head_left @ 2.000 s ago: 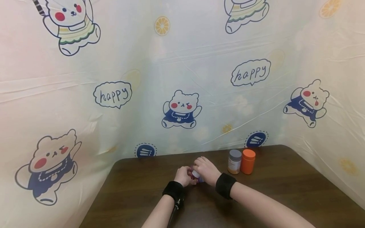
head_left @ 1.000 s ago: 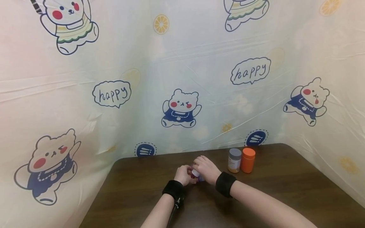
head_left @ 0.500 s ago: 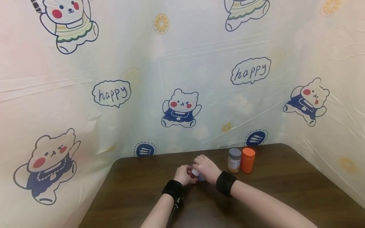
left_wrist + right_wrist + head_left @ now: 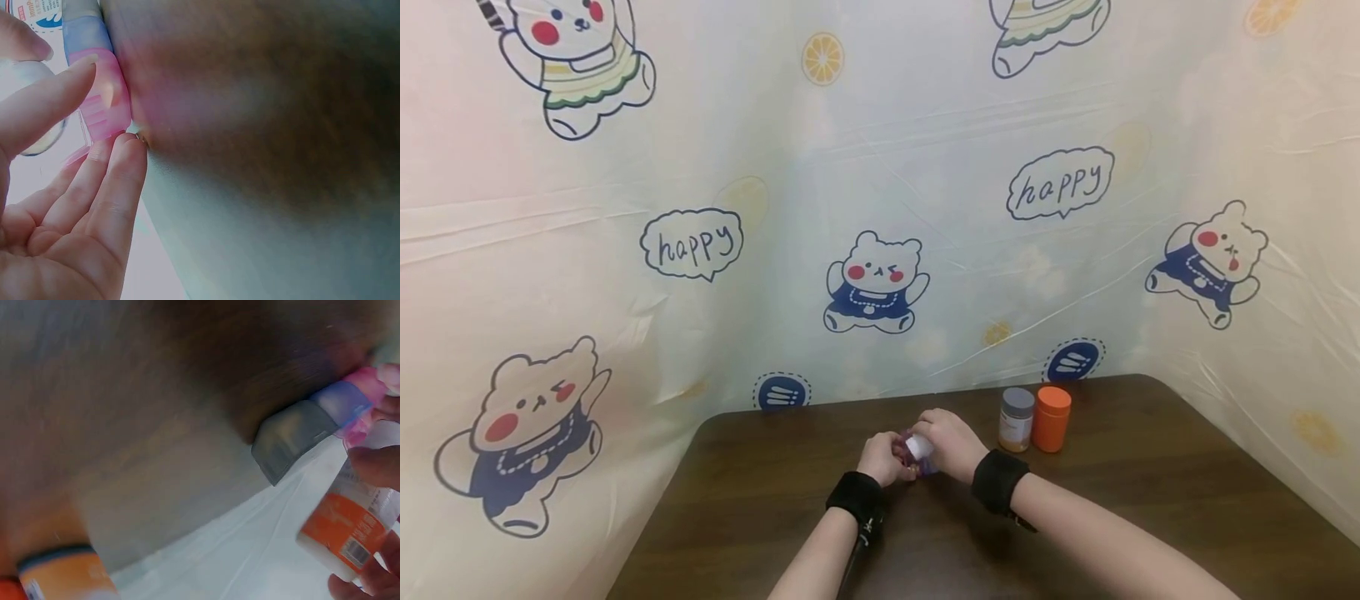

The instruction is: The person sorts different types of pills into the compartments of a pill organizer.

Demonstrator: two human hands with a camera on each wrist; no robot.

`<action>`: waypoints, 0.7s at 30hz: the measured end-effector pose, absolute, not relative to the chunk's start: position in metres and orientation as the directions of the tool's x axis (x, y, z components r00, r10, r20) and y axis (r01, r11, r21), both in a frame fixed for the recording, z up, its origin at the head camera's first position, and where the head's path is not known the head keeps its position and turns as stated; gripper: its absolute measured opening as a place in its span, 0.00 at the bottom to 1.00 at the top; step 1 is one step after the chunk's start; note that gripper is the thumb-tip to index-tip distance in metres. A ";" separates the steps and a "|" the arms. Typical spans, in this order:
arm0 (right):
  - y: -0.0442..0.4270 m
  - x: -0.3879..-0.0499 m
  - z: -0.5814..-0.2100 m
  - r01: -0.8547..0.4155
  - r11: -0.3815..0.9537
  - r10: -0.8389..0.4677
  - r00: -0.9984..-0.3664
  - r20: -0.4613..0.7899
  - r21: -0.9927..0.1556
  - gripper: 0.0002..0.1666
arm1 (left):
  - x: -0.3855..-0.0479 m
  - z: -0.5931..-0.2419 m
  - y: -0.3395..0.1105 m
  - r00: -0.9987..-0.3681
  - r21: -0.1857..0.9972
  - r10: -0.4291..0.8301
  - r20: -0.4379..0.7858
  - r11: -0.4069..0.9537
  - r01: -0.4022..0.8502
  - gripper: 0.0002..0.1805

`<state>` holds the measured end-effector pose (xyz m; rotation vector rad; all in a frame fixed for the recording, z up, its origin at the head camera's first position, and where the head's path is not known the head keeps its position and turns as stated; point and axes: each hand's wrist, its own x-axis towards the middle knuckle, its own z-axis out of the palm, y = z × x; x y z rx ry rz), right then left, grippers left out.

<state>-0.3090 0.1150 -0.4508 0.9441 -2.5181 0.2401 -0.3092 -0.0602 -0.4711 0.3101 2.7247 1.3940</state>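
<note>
My left hand (image 4: 882,459) pinches a small translucent pill box with pink, blue and grey compartments. In the left wrist view its thumb lies on the pink part (image 4: 103,94), with the fingers at its end. The grey compartment (image 4: 294,434) shows best in the right wrist view, resting along the table. My right hand (image 4: 953,445) grips a white bottle (image 4: 344,528) with an orange label and barcode, thumb on one side, fingers on the other. The bottle is tilted, its upper end beside the pink compartment. Fingers cover that end, so I cannot tell whether it is capped.
Right of my hands, near the table's back edge, stand a grey-lidded jar (image 4: 1017,421) and an orange jar (image 4: 1052,419), side by side. The dark wooden table (image 4: 760,500) meets a printed curtain (image 4: 880,183) behind. Black bands wrap both wrists.
The bottle has tilted, so more of its white side shows between the hands. My right hand and wrist have shifted and turned slightly right. The left hand holds nearly still.
</note>
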 end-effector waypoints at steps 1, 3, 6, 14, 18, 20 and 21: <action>0.116 -0.309 -0.450 -0.648 0.758 -0.555 -0.702 0.445 -0.076 0.19 | -0.309 -0.471 -0.060 -0.979 0.809 0.202 0.027 0.571 0.140 0.28; 0.119 -0.308 -0.448 -0.615 0.759 -0.497 -0.759 0.420 -0.214 0.19 | -0.308 -0.470 -0.060 -0.981 0.807 0.194 0.025 0.575 0.135 0.28; 0.123 -0.306 -0.449 -0.543 0.733 -0.405 -0.832 0.380 -0.409 0.21 | -0.308 -0.471 -0.059 -0.982 0.802 0.189 0.026 0.583 0.133 0.28; 0.137 -0.302 -0.443 -0.353 0.544 -0.229 -0.935 0.270 -0.761 0.23 | -0.308 -0.472 -0.059 -0.981 0.795 0.192 0.034 0.590 0.143 0.29; 0.141 -0.294 -0.437 -0.295 0.465 -0.212 -0.953 0.219 -0.835 0.27 | -0.309 -0.472 -0.058 -0.984 0.802 0.180 0.011 0.585 0.116 0.28; 0.142 -0.288 -0.434 -0.257 0.417 -0.217 -0.960 0.179 -0.872 0.29 | -0.310 -0.472 -0.058 -0.984 0.803 0.176 0.007 0.585 0.111 0.28; 0.142 -0.284 -0.432 -0.243 0.397 -0.226 -0.960 0.163 -0.885 0.29 | -0.310 -0.473 -0.057 -0.985 0.803 0.174 0.007 0.586 0.109 0.28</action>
